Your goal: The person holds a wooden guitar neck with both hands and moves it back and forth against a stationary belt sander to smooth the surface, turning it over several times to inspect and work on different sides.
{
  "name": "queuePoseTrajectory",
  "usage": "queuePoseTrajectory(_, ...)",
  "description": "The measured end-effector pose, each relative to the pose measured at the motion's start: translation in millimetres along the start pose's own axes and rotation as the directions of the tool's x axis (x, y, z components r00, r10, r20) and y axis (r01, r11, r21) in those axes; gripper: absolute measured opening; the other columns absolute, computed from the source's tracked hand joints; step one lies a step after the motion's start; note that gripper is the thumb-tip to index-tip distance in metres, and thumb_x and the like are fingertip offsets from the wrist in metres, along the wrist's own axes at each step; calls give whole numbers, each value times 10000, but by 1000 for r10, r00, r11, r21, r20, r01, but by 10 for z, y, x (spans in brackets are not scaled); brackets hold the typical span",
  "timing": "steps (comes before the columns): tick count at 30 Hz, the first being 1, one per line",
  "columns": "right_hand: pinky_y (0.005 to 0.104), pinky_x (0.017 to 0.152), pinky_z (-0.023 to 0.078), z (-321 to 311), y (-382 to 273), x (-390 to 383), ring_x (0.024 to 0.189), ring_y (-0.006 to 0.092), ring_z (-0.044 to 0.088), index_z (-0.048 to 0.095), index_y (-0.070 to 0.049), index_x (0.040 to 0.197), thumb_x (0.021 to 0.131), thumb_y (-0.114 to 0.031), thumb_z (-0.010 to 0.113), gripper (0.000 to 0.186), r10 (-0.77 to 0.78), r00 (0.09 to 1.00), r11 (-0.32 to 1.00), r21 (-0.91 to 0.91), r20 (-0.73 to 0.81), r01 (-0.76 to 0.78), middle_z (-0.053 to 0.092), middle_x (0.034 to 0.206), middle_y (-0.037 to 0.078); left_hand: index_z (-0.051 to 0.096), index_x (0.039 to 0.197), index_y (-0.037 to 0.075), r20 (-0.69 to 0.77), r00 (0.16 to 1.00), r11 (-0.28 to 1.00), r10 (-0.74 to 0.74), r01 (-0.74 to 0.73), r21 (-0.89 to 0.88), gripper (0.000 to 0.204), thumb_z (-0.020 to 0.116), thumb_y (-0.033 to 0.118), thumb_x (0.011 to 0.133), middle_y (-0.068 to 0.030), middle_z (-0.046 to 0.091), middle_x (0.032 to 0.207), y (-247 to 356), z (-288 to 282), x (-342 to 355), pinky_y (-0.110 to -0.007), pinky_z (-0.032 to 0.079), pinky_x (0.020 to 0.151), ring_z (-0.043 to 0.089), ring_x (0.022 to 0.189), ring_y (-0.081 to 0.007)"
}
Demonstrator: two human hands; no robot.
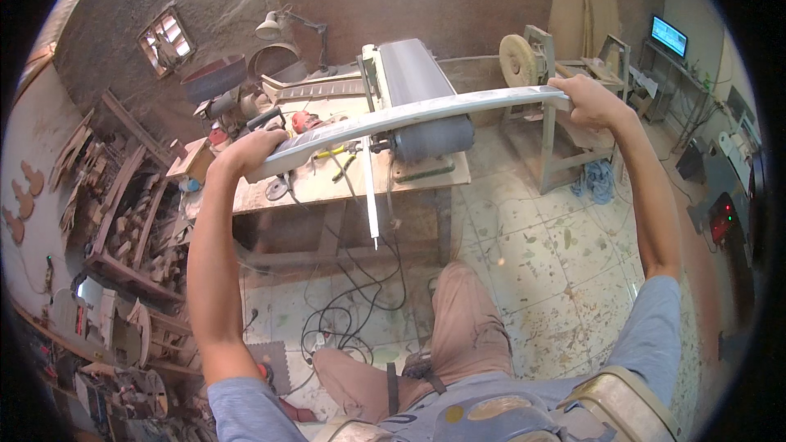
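Both ends of a long pale strip [458, 103] are gripped, presumably to keep so long a piece steady; it spans above the worktop [327, 189] and runs out past its right edge. Leftmost: left hand [255, 150], curled snugly over the strip's left end, toward the worktop's left front corner. Next, a red power tool [305, 121] and a yellow-handled tool [328, 152] lie in from the front edge, likely parked handy. A white rod [372, 209] shows past that edge; its upper end meets the strip in view, support unclear. Then the belt machine [413, 69] near the worktop's right end, grey roller [434, 141] toward the front; strip crosses it in view, contact not tellable. Beyond the right edge, a buffing wheel [517, 61]. Rightmost: right hand [594, 102], closed around the strip's right end, off the worktop; wide spacing probably gives control.
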State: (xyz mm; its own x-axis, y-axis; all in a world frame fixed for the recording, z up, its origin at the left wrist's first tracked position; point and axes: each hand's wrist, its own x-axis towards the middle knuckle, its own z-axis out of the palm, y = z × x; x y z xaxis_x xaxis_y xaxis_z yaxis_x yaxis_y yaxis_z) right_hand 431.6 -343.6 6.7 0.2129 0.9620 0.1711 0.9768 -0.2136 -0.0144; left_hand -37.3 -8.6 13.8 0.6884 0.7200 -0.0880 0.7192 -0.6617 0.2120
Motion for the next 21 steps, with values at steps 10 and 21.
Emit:
queuePoseTrajectory(10,499,885,485,367,278,59,1069,425,606,515,-35,1218,733,113,591,513,-40,953,998,-67,-300,21,594,1115,202,666,1023,30,-323,904,893,281,-124,432,233,500,166,934,-225,712,1040,-106,191,210,-494,507,898,665,1040,-429)
queuePoseTrajectory(21,516,864,547,749,361,137,1044,420,607,410,-78,1317,807,53,654,580,-151,642,961,-263,-752,-81,514,1116,182,687,930,-14,-869,399,955,292,-162,247,449,393,306,1041,-239,686,895,231,439,99,-533,502,792,646,856,-468)
